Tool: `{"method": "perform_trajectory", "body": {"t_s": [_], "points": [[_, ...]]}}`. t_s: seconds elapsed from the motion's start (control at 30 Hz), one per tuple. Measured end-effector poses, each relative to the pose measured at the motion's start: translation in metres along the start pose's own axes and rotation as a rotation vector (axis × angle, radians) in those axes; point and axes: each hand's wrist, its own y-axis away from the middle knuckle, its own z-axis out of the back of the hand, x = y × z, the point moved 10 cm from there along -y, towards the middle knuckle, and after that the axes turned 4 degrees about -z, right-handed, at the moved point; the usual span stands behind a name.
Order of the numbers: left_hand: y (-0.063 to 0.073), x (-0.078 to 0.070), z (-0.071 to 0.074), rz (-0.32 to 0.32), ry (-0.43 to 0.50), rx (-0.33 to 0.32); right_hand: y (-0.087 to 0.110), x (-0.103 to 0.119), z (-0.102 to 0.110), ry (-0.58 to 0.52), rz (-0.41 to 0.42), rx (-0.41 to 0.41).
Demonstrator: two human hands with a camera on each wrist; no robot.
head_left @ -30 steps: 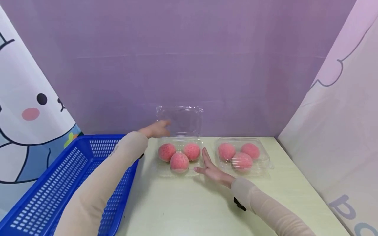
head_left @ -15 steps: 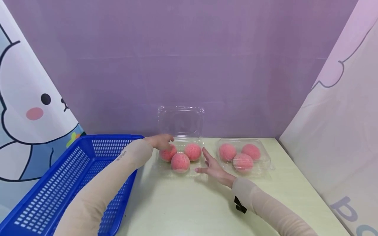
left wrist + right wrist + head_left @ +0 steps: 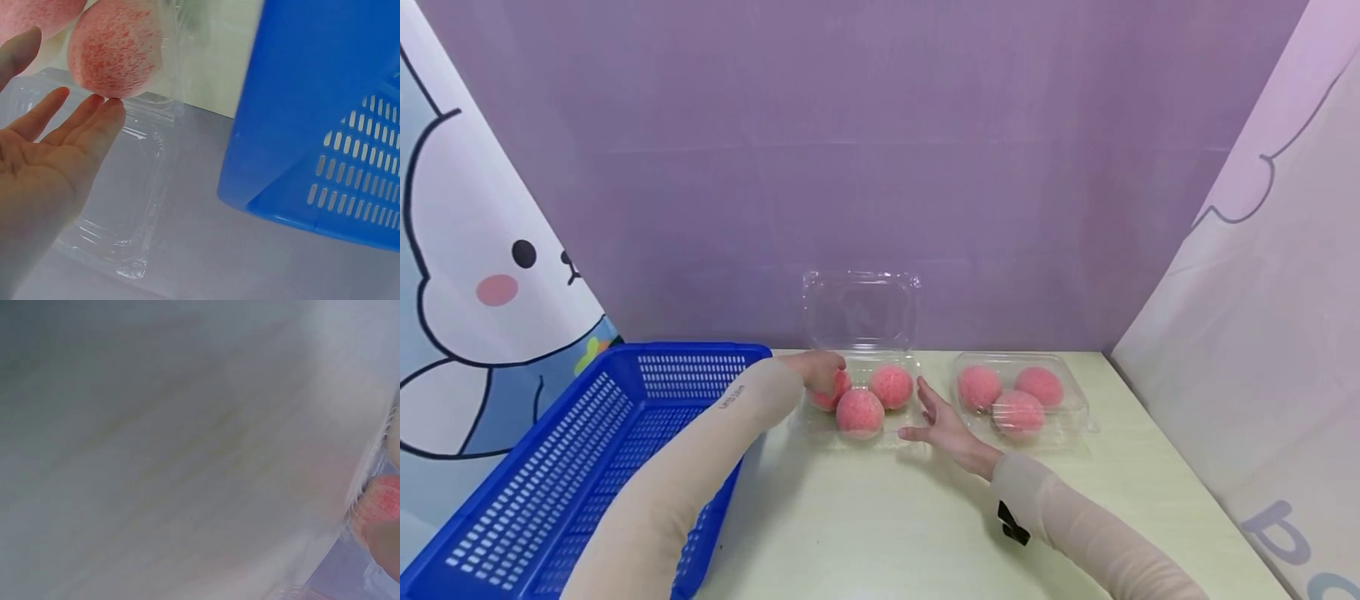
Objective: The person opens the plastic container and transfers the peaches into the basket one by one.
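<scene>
A clear plastic clamshell box point(image 3: 820, 437) stands with its lid point(image 3: 861, 312) raised at the back of the table. It holds three pink peach-like balls. My left hand point(image 3: 820, 371) reaches over the left peach point(image 3: 829, 400), partly hiding it. In the left wrist view, extended fingertips point(image 3: 115, 111) meet the edge of that peach point(image 3: 115, 50), and the thumb stays apart from it. Beside the box's right edge is my right hand point(image 3: 947, 433), fingers spread and holding nothing. The right wrist view is mostly blurred, with part of a peach point(image 3: 380, 500) at its edge.
On the right, a second clear box point(image 3: 1075, 417) with its lid down contains three more peaches point(image 3: 1018, 414). A blue perforated basket point(image 3: 625, 354) fills the left side. A purple cloth point(image 3: 880, 150) hangs behind the pale table point(image 3: 835, 533).
My left hand has moved from beside the raised lid down and forward onto the left peach. The right hand keeps its place by the box.
</scene>
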Motion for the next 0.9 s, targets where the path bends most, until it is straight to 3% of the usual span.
{"method": "perform_trajectory", "body": {"t_s": [0.03,0.1,0.27,0.33,0.57,0.7,0.9], "points": [[-0.001,0.0,0.0,0.007,-0.012,-0.002,0.0,-0.001,0.0,0.001,-0.007,0.0],[0.002,0.009,0.0,0.105,0.077,-0.026,0.0,-0.002,0.0,0.005,-0.018,0.004],[0.002,0.012,0.001,0.144,0.065,-0.045,0.001,-0.005,0.0,0.001,-0.035,0.014],[-0.002,0.012,0.002,0.128,0.042,-0.047,0.001,-0.005,-0.001,0.006,-0.033,0.02],[-0.042,0.005,-0.003,-0.046,-0.19,-0.024,0.0,-0.002,0.0,0.036,-0.024,0.019],[-0.057,0.013,-0.005,-0.017,-0.243,-0.03,0.0,-0.003,0.0,0.029,-0.044,0.017],[-0.063,0.011,-0.008,-0.061,-0.409,-0.06,0.0,-0.004,-0.001,0.015,-0.045,0.024]]}}
